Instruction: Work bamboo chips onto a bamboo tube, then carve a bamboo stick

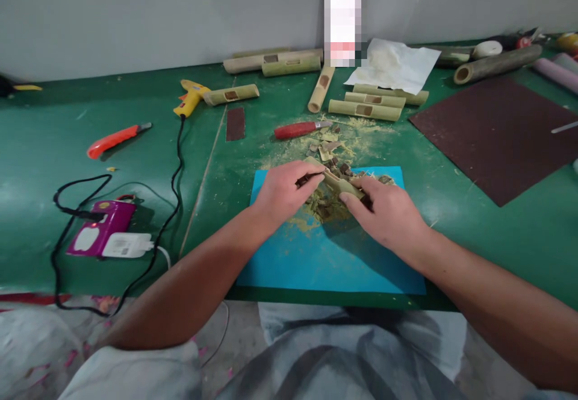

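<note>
Above a blue sheet [289,267], my right hand [386,210] is closed around one end of a pale green bamboo tube [336,182] with an opening cut in its side. My left hand [286,195], fingers pinched, is at the tube's other end by the opening. A thin dark brown piece [307,178], coloured like the sandpaper on the table, shows between its thumb and fingers. Bamboo chips and sawdust [323,207] lie under and behind the tube. Beyond them rests a red-handled knife [295,129].
Cut bamboo tubes [365,109] lie at the back. A brown sandpaper sheet [501,141] is at right, a small sandpaper strip [235,124] left of centre. Further left are a yellow glue gun [189,97], its black cord, an orange utility knife [115,141] and a purple power strip [97,231].
</note>
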Demonstrator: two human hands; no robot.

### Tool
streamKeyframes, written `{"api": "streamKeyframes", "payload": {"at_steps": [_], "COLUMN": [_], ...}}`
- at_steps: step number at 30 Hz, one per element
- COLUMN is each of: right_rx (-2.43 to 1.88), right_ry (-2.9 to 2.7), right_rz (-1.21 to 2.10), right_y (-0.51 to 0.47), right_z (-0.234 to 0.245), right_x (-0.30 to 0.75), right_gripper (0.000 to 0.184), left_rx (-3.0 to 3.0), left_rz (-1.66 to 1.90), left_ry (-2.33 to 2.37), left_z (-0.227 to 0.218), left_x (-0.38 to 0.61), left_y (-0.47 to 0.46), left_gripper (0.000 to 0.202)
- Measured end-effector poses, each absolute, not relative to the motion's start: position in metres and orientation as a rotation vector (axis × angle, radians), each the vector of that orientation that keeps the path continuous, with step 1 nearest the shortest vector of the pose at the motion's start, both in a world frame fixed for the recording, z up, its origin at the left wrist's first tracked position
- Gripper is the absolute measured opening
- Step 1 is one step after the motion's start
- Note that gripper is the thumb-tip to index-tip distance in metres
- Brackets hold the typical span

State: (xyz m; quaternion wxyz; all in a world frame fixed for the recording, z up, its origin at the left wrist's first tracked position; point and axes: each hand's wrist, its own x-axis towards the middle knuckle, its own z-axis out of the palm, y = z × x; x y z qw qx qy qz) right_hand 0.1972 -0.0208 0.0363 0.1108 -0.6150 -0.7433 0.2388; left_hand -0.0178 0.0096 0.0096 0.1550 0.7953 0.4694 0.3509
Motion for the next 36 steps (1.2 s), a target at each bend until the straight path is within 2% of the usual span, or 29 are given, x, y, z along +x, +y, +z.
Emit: {"api": "streamKeyframes", "payload": {"at_steps": [8,28,36], "right_rx": [-1.776,-1.848,-1.856], "right_ry": [-2.175,-2.176,-2.189], "right_rz": [0.748,0.781,0.729], "right_y": [-0.024,-0.024,-0.026], "right_z": [0.034,0.037,0.035], "right_x": [0.195,0.192,0.192], "right_gripper": [0.032,0.026,0.025], "left_rx": [2.36,2.461,2.453], "left_rz": [1.039,1.062,1.093], "left_ry": [1.194,1.294,1.186], "left_z": [0.01,0.003,0.003], "left_x": [-0.009,-0.009,-0.01], "left_y": [-0.003,0.0,-0.003], "left_gripper": [0.014,0.022,0.016]}}
